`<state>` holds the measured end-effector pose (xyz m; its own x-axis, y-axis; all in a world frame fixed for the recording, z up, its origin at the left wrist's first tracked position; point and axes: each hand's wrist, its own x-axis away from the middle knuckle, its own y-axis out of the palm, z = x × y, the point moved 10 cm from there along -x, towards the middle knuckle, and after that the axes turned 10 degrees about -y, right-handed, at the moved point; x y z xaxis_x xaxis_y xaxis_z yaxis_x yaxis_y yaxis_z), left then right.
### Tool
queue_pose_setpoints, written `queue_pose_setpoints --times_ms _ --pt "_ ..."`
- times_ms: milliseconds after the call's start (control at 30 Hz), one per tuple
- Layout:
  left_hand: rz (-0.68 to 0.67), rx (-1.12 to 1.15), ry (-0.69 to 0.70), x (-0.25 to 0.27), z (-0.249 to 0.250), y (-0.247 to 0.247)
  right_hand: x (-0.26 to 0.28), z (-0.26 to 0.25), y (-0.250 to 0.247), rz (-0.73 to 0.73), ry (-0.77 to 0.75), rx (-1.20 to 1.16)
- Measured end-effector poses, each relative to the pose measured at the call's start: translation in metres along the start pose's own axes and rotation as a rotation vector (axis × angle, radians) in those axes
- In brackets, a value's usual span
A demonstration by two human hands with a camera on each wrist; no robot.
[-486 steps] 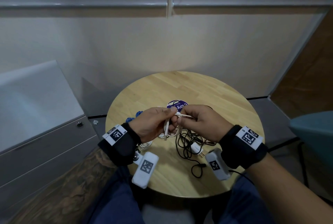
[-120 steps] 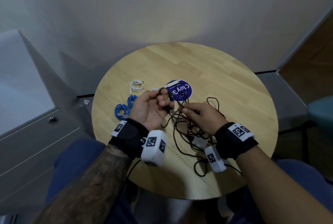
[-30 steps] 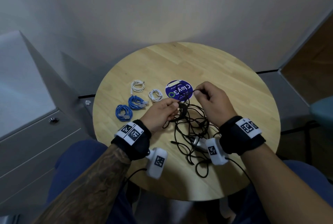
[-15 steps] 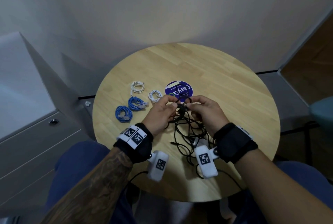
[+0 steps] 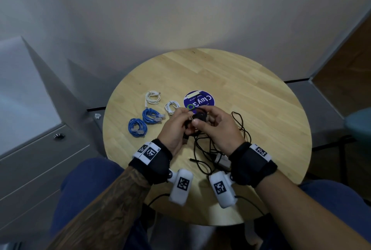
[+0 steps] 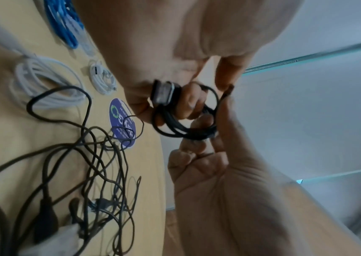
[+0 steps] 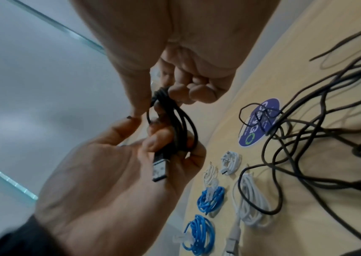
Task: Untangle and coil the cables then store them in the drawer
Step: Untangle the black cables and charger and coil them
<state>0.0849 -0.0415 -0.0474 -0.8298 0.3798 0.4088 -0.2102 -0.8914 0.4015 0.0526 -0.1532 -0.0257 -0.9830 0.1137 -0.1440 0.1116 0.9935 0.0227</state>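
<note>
Both hands hold a small coil of black USB cable [image 5: 199, 117] just above the round wooden table [image 5: 261, 109]. My left hand [image 5: 185, 117] grips the coil with the silver USB plug [image 6: 164, 93] sticking out of its fingers toward the palm. My right hand [image 5: 200, 122] pinches the loops [image 7: 175, 121] on the other side, between thumb and fingers. A tangle of thin black cables [image 5: 216, 145] lies on the table under my right wrist, with a white adapter [image 5: 222, 161] in it.
Two blue coils [image 5: 137, 127] [image 5: 151, 116] and two white coils [image 5: 153, 97] [image 5: 171, 107] lie to the left of a purple round sticker [image 5: 198, 100]. A grey drawer cabinet [image 5: 40, 159] with a lock [image 5: 58, 135] stands shut at the left.
My right hand, stretched out to the right with a strand one second ago, has come back against my left hand. Both now hold the black coil together.
</note>
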Motion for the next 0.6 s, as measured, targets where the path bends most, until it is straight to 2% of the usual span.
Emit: queue_pose_setpoints --times_ms 100,267,433,600 --pt "-0.091 0.079 -0.012 0.003 -0.001 0.011 -0.003 0.003 -0.007 0.075 0.003 -0.055" --pt "-0.116 -0.062 0.040 0.000 -0.003 0.011 -0.002 0.002 -0.012 0.090 0.008 -0.050" --pt "-0.156 -0.346 0.093 0.006 0.003 0.020 -0.004 -0.002 -0.025 0.145 -0.002 0.048" --pt "-0.159 -0.447 0.126 0.011 0.006 0.021 -0.003 -0.009 -0.023 0.062 -0.060 0.086"
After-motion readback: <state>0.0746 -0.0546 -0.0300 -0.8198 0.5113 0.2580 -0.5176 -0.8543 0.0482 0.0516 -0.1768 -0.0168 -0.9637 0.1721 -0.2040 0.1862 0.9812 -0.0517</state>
